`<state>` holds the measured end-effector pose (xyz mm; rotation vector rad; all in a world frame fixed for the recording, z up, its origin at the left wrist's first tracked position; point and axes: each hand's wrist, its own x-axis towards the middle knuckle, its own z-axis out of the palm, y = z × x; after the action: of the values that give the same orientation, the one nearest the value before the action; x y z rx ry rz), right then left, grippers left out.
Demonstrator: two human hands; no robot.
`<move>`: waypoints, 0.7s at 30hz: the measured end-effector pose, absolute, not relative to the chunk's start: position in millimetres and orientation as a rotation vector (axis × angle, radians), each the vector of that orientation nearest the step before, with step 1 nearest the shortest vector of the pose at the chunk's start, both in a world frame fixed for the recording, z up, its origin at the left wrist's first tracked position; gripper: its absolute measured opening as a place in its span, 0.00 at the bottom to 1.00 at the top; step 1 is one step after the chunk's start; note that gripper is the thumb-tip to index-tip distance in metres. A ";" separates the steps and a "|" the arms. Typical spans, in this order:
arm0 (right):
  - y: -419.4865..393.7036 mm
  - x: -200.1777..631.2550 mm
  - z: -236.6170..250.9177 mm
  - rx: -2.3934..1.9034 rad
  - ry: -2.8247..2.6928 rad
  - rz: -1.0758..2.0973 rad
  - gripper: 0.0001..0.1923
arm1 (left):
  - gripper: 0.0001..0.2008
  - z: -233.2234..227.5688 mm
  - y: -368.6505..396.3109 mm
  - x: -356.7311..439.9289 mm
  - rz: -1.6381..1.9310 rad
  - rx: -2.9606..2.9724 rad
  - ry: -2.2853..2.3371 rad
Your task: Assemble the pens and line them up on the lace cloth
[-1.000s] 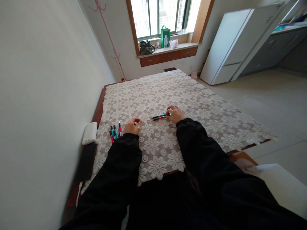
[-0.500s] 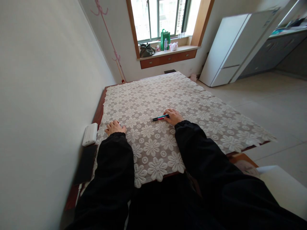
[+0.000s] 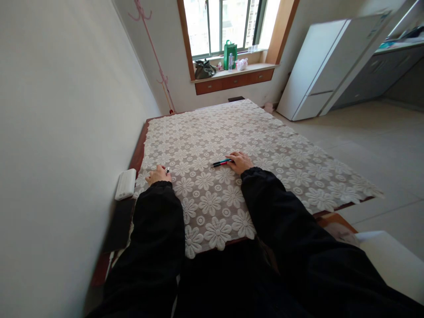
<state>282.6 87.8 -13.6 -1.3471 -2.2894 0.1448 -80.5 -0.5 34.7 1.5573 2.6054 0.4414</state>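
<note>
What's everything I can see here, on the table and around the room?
pens: two, teal and red, mid-table at the right hand's fingers
pen tip: one, dark, poking out by the left hand
cloth: one, white lace, covers the table
box: one, white, table's left edge
bag: one, green, windowsill
fridge: one, white, right
rack: one, pink, left corner
left hand: flat on cloth, fingers curled
right hand: resting on cloth
</note>
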 end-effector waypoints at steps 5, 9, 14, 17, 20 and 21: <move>79.1 275.5 -1.3 -1.211 -2.148 0.098 0.19 | 0.19 37.3 9.7 -72.7 1.155 1.494 2.161; 69.0 266.2 10.1 -0.889 -2.100 0.231 0.13 | 0.16 39.4 16.5 -59.9 1.468 1.291 1.687; 54.8 252.4 13.6 -0.736 -2.166 0.416 0.18 | 0.22 26.8 14.3 -26.5 1.455 1.007 1.340; 51.9 246.6 10.8 -0.751 -2.305 0.479 0.20 | 0.26 15.8 9.5 -5.2 1.391 0.992 1.269; 52.8 244.4 8.6 -0.826 -2.362 0.492 0.17 | 0.28 8.4 6.0 5.8 1.320 1.043 1.249; 53.3 244.3 8.6 -0.849 -2.368 0.480 0.16 | 0.28 7.1 5.4 6.4 1.302 1.072 1.262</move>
<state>244.3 53.3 8.6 -0.8487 -2.3678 0.4800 6.4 5.4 7.1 1.0722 1.2619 1.3019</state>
